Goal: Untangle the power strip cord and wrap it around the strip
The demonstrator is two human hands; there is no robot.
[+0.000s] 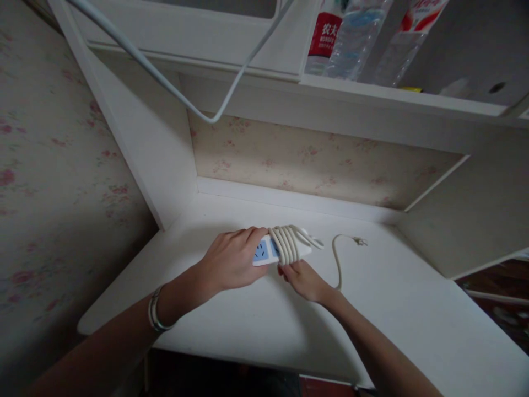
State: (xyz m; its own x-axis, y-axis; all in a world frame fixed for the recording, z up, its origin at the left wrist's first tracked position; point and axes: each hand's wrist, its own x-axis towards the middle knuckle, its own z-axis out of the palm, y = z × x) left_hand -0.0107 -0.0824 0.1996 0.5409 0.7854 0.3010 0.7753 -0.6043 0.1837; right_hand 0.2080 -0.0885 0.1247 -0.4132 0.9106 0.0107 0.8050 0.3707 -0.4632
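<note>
My left hand (233, 259) is closed around one end of a white power strip (268, 250) with blue socket faces, held above the desk. Several turns of its cream cord (285, 244) are wrapped around the strip's other end. Beneath those turns, my right hand (303, 280) has its fingers curled against the cord at the underside; part of the grip is hidden. The cord's loose end runs behind my right forearm and lies on the desk, where its plug (360, 241) rests at the right.
A white desk (231, 325) spreads below, with a back panel and side walls. Plastic bottles (357, 38) stand on the shelf (392, 96) at upper right. A pale cable (173, 91) hangs across the upper left. Floral wallpaper (25, 182) covers the left wall.
</note>
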